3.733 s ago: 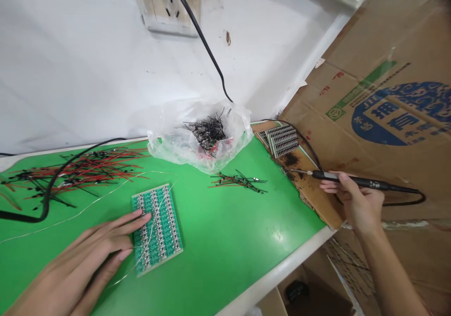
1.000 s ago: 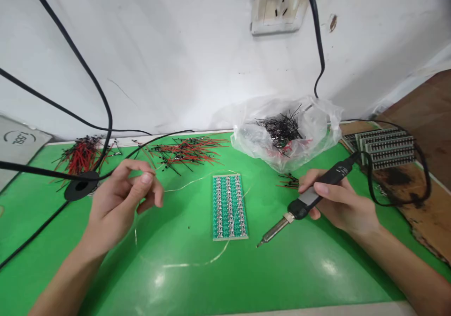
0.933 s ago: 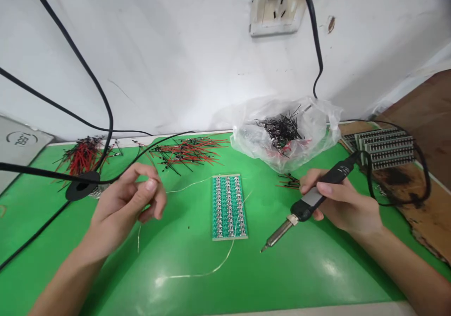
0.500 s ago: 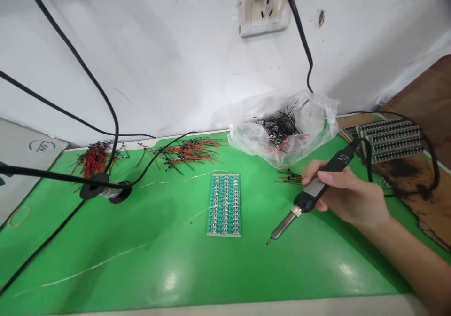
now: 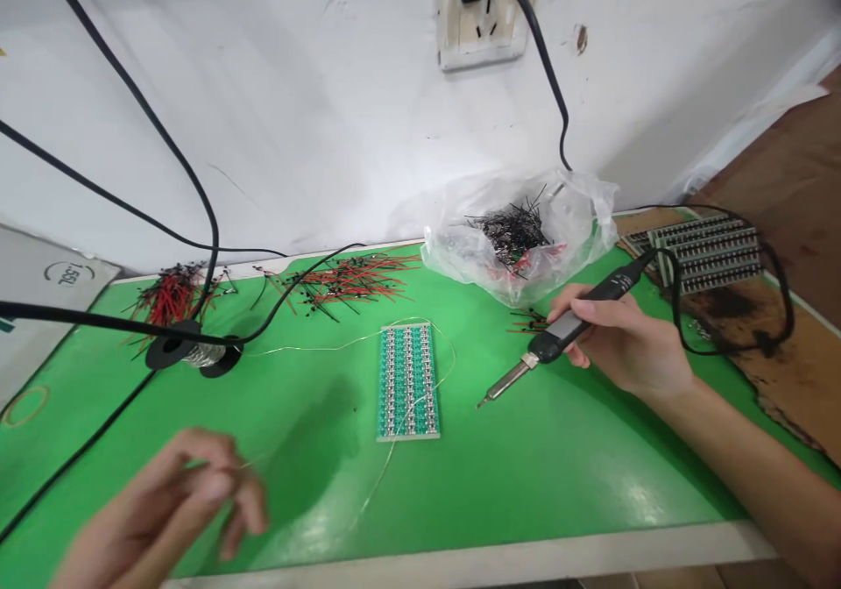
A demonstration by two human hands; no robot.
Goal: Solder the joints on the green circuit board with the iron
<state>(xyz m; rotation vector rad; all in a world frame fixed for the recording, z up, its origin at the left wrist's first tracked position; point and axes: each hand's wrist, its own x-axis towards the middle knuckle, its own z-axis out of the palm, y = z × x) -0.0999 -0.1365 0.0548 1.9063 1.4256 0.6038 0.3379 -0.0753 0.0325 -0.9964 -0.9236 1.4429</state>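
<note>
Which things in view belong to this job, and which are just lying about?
In use, probably:
soldering iron, in the right hand
circuit board
thin wire, seemingly in the blurred left hand
wire spool

Apparently lying about for now:
red-and-black leads, perhaps stock
plastic bag
stacked boards
yellowish ring

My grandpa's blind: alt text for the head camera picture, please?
A right hand holds a black soldering iron beside a rectangular teal circuit board lying on a glossy green tabletop; the blurred left hand seems to pinch thin, pale metal wire.
</note>
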